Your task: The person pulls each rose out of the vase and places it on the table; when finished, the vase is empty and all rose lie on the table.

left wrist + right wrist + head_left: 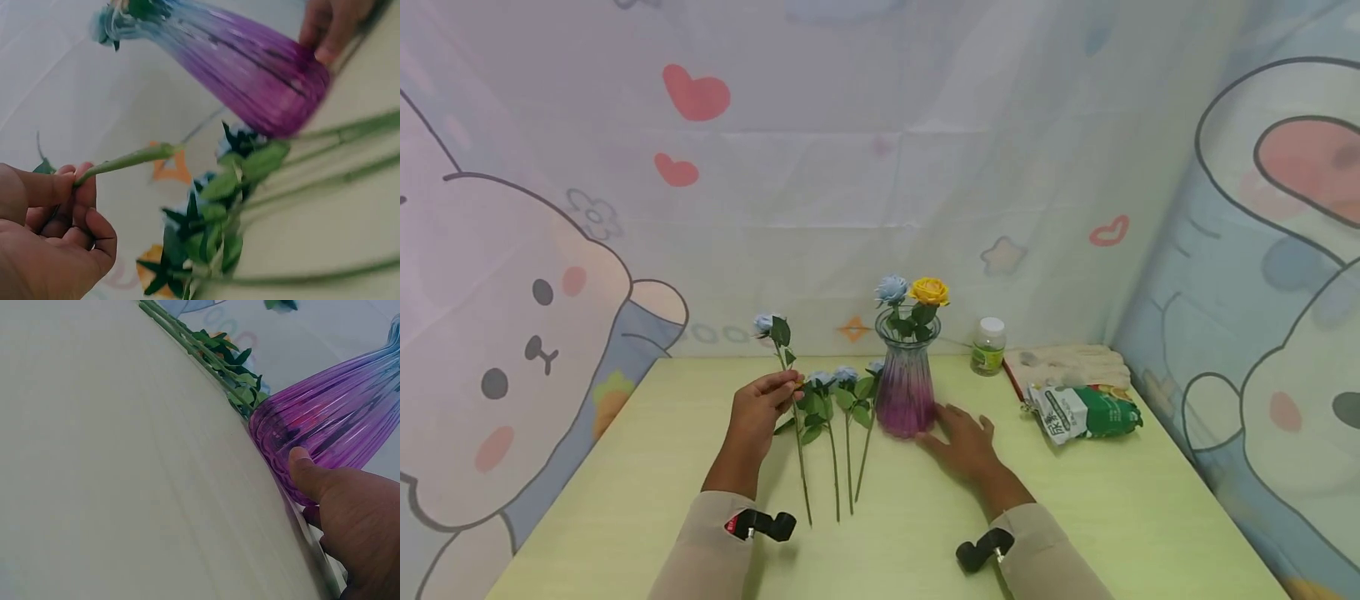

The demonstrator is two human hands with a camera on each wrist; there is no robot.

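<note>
My left hand (766, 408) pinches the green stem of a light blue artificial rose (764, 323) between thumb and fingertips, to the left of the vase. In the left wrist view the cut end of that stem (131, 164) sticks out past the fingertips. A ribbed glass vase (907, 387), bluish above and purple below, stands upright with one blue rose (892, 289) and one yellow rose (930, 292) in it. Low on its right side, my right hand (962, 442) holds the base; in the right wrist view the thumb lies against the purple glass and the other fingers are mostly hidden.
Several more roses lie on the table between the left hand and vase, blue blooms (846, 377) and one yellow bloom (155, 269) among them. Towards the right are a lidded jar (988, 346), pale gloves (1075, 365) and a green-and-white packet (1086, 412). Printed cloth (820, 183) hangs behind.
</note>
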